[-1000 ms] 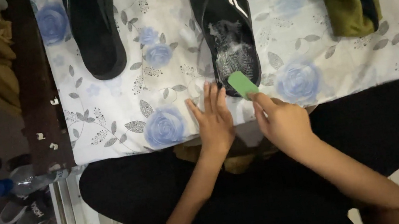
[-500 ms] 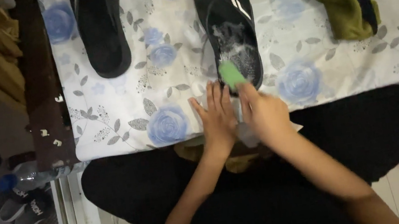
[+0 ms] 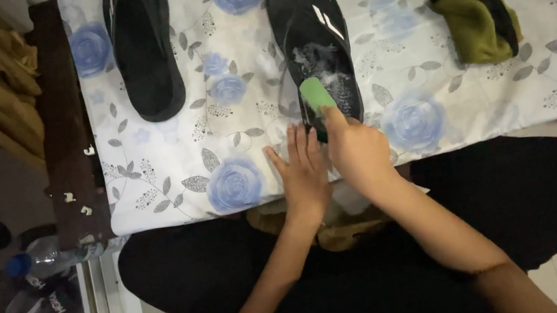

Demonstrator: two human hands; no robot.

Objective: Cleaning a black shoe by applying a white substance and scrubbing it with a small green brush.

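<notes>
While bent over flowered cloth (image 3: 175, 191): right hand (image 3: 358, 153) closed on green brush (image 3: 317, 94), pressed to heel of sudsy black sandal (image 3: 316, 36). Left hand (image 3: 304, 174) flat, fingers spread, holding nothing, just beside sandal heel. Second sandal (image 3: 142, 49) well apart, left. Olive rag (image 3: 476, 23) off right.
</notes>
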